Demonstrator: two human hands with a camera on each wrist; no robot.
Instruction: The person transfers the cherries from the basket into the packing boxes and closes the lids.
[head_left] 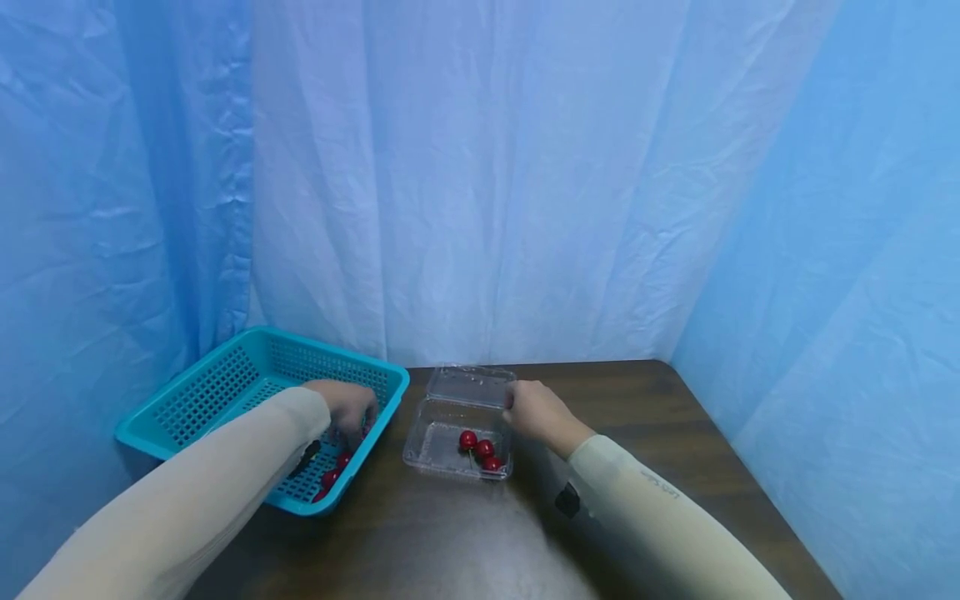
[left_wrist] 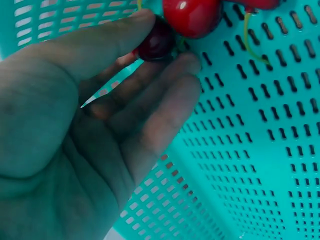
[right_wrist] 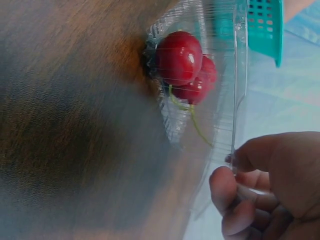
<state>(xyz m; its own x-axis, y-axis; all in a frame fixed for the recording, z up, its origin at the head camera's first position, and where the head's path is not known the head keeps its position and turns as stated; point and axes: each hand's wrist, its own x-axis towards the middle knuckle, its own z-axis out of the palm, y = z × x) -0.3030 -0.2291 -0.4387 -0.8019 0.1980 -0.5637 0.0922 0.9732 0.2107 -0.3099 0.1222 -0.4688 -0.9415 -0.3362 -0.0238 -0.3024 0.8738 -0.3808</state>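
Round dark-red cherry [left_wrist: 158, 44] pinched by left hand [head_left: 348, 407] | clear rectangular plastic box [head_left: 437, 443] rim-pinched by right hand [head_left: 545, 414] | cherry likely light, slick (bruisable), best held by sides

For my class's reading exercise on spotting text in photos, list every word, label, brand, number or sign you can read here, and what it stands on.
Right sleeve: one short line of dark lettering, too small and blurred to quote.
Teal basket, clear container, cherries: no lettering visible.
Nothing can be read with certainty.
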